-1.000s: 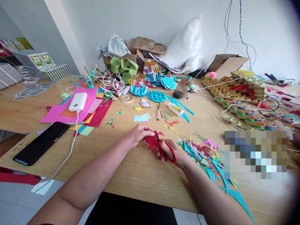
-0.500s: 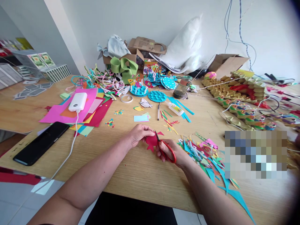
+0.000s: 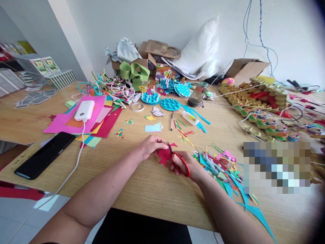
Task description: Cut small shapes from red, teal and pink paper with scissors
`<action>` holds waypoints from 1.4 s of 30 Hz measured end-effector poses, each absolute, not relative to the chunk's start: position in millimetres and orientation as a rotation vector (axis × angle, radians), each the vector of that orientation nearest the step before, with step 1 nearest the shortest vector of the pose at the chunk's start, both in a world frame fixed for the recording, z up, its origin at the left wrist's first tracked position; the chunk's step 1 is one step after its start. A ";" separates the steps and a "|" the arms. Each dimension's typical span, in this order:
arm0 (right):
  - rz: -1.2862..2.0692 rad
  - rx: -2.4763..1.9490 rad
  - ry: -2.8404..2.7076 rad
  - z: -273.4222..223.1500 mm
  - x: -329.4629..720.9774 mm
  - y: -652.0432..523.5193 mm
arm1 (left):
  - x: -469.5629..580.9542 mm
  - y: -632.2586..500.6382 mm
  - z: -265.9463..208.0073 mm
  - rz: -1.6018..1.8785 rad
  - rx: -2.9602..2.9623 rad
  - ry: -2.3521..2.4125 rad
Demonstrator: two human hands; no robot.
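Between the fingertips of my left hand (image 3: 153,146) is a piece of red paper (image 3: 164,156) with a notched, fish-like lower end. My right hand (image 3: 186,165) grips red-handled scissors (image 3: 183,164), whose dark blades lie against the paper's right edge, tips pointing up and away from me. A small red offcut (image 3: 174,144) lies just past the blades. Beyond my hands are a yellow paper fish (image 3: 150,118), a white fish drawing (image 3: 157,112), a pen (image 3: 171,122) and a glue bottle (image 3: 191,118).
Paper scraps (image 3: 220,166) are heaped to the right of my right hand. On the left lie a phone (image 3: 44,155), a white power bank (image 3: 84,110) with a cable, and coloured sheets (image 3: 63,117). Blue discs (image 3: 170,104), a jar (image 3: 198,95) and egg cartons (image 3: 243,98) stand farther back.
The scissors' blades have shifted slightly against the red paper, and the paper has tilted a little. Both hands stay in nearly the same place.
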State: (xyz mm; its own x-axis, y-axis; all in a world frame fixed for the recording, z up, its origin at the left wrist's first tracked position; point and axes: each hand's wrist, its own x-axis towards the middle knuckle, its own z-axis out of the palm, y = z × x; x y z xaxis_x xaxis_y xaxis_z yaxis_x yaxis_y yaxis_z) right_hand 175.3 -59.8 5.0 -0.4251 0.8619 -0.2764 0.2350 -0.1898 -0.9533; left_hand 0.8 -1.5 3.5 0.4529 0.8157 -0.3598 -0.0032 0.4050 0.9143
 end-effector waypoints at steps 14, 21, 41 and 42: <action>1.645 -1.315 -1.573 6.8 174.1 -59.8 | 0.5 -2.2 5.3 0.613 1.032 0.952; 1.648 -1.303 -1.547 2.2 175.2 -59.0 | 0.5 -1.5 0.9 0.615 1.036 0.940; 1.621 -1.336 -1.600 9.6 171.9 -59.9 | 0.1 -0.4 -1.8 0.664 0.948 0.911; 1.620 -1.341 -1.604 10.2 171.9 -59.9 | 0.0 -0.4 -1.9 0.663 0.949 0.912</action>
State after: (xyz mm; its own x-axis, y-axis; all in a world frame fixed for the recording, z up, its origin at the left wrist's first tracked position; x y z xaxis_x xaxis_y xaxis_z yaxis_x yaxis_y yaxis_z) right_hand 171.9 -59.9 10.2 -0.3962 0.8696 -0.2947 0.2860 -0.1881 -0.9396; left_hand 0.0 -0.4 -1.9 0.4714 0.8077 -0.3540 -0.0885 0.4427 0.8923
